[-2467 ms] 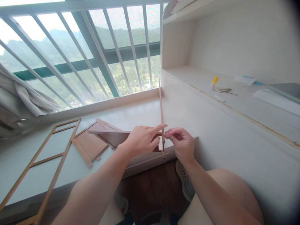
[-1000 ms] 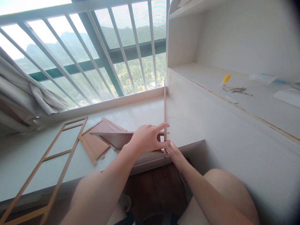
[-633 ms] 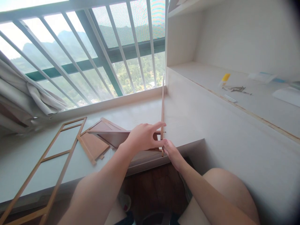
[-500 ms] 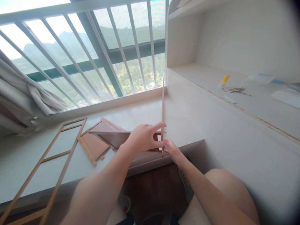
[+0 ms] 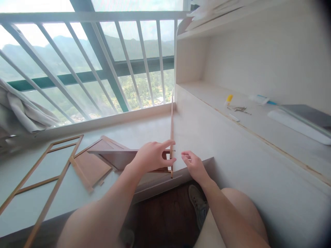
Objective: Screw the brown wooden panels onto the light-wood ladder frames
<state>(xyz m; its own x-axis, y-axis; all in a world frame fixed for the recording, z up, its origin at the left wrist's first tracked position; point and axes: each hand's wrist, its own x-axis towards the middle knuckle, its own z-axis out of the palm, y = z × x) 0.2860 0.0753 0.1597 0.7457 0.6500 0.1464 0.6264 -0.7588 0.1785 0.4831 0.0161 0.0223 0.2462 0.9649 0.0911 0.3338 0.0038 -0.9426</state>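
Observation:
My left hand [image 5: 151, 156] is closed round a partly assembled brown wooden frame, its thumb and index finger reaching across an upright wooden strip [image 5: 172, 131]. A brown panel [image 5: 113, 158] extends leftward from behind this hand. One small screw [image 5: 174, 150] pokes out of the strip's right side, between thumb and index finger. Just to the right, apart from the wood, is my right hand [image 5: 195, 167], its fingers loosely bent and the fingertips a little apart; I see nothing held in it. The left hand's other fingers are hidden.
A ladder-like wooden frame [image 5: 55, 177] and a loose brown panel [image 5: 90, 167] lie on the white sill at left. On the right shelf are a yellow-capped bottle [image 5: 229, 99], several screws [image 5: 240, 109] and a dark flat object [image 5: 307, 115]. A railing [image 5: 142, 62] fronts the window.
My right hand has come away from the wooden strip, moving right, and its fingers have loosened. My left hand keeps its hold. The view has tilted up and turned slightly right.

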